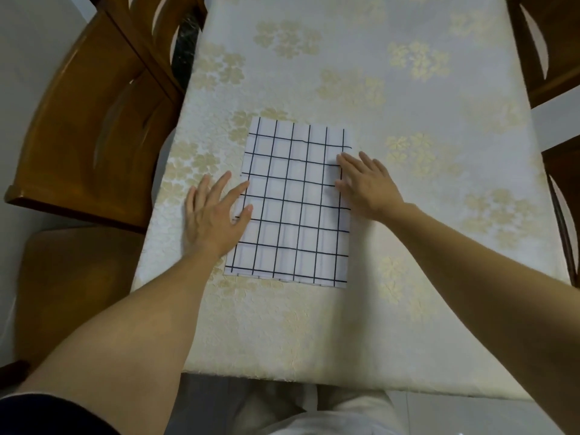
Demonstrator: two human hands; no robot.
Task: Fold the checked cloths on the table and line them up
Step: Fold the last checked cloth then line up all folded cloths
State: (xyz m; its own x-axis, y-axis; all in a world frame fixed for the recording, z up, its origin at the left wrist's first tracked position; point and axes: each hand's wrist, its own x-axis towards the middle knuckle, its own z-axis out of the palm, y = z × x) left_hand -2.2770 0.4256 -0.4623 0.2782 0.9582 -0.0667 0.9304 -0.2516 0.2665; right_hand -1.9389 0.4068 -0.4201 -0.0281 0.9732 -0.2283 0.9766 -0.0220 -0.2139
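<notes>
Head view: white black-gridded cloth (pixel 295 211), apparently folded, edges under straight-fingered left hand (pixel 213 215) and right hand (pixel 365 186).

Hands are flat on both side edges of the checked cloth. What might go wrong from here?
1. The white black-checked folded cloth shows uneven layers along its near edge; sliding the left hand or right hand may skew them further.
2. Pressing could drag and wrinkle the cream floral tablecloth underneath.

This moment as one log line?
checked cloth: folded, flat | left hand: open, at left edge | right hand: open, at right edge
</notes>
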